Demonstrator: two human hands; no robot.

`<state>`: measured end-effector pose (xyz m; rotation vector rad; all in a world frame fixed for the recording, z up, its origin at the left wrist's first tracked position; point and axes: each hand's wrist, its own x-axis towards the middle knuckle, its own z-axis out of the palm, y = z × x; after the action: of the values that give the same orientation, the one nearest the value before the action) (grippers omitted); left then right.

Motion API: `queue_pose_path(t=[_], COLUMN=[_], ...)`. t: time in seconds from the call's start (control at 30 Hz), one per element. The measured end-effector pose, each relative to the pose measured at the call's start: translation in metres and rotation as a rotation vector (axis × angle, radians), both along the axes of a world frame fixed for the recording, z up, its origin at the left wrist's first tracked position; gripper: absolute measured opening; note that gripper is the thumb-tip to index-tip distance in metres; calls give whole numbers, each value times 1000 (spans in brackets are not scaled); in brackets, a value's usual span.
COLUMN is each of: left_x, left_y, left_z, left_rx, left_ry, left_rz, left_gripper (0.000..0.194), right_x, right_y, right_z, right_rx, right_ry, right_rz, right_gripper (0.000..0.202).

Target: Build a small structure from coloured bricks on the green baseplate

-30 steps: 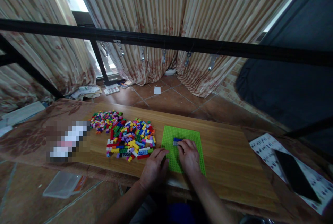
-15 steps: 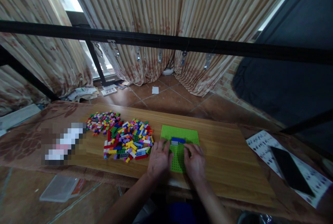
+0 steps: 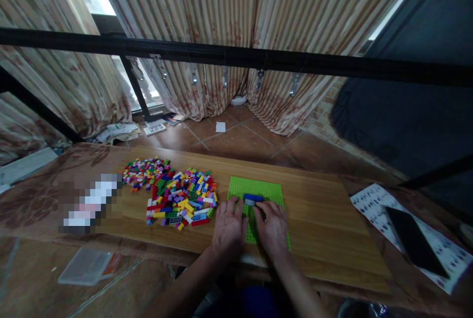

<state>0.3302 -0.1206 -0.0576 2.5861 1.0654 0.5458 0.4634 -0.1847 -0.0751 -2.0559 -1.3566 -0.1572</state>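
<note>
A green studded baseplate (image 3: 266,187) lies on the wooden board in front of me. On it a long blue brick (image 3: 253,197) sits crosswise, with a small grey brick (image 3: 249,203) along its near side. My left hand (image 3: 229,224) rests over the plate's left edge, fingers stretched forward beside the grey brick's left end. From the right, my right hand (image 3: 272,227) covers part of the plate. Its thumb and forefinger are apart, with fingertips close to the grey brick's right end; whether they touch it is unclear.
A pile of mixed coloured bricks (image 3: 185,200) lies left of the plate, with smaller pieces (image 3: 144,173) behind it. A black phone (image 3: 416,241) rests on a printed sheet (image 3: 373,197) at the right. A black bar (image 3: 236,57) crosses beyond the board (image 3: 325,229).
My right hand has moved left, closer to the grey brick. The grey brick has shifted slightly right along the blue one. My left hand has barely moved.
</note>
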Motion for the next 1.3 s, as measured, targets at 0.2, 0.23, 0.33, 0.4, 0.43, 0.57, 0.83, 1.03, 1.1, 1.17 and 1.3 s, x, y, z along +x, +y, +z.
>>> queue_pose_path(t=[0.2,0.23,0.33,0.4,0.43,0.57,0.83,1.03,1.1,1.17,1.3], left_x=[1,1,1,1,1,2,1,0,0,1,3], left_y=[0,1,1,1,1,0,3,0,-3,-5,-6], left_z=[-1,-1,1,2,2,2,2,2,2,1,1], left_rx=[15,16,22,23,22,18,-5,13,32,56,92], left_ry=[12,10,-3,-7,-7,4,-6,5,9,22,63], left_rz=[-6,-11,-19,-18,-17,-16,-20,-23,-28,-32,-32], left_gripper=[46,46,45,45,45,46,48,47,47,49,51], right_x=[-5,-5,-5,-5,-5,-5,-5,-4,-3,-3,-4], right_y=[7,7,7,6,5,5,6,-1,-4,-7,-9], right_z=[2,2,2,2,2,4,3,4,4,4,6], right_rx=[-34,-31,-20,-22,-24,-24,-17,7,18,18,-7], right_ry=[-33,-36,-48,-51,-50,-50,-53,-26,-14,-2,-7], right_rz=[-29,-30,-30,-31,-34,-38,-45,-61,-68,-64,-42], right_gripper=[30,30,31,31,31,32,33,31,31,30,32])
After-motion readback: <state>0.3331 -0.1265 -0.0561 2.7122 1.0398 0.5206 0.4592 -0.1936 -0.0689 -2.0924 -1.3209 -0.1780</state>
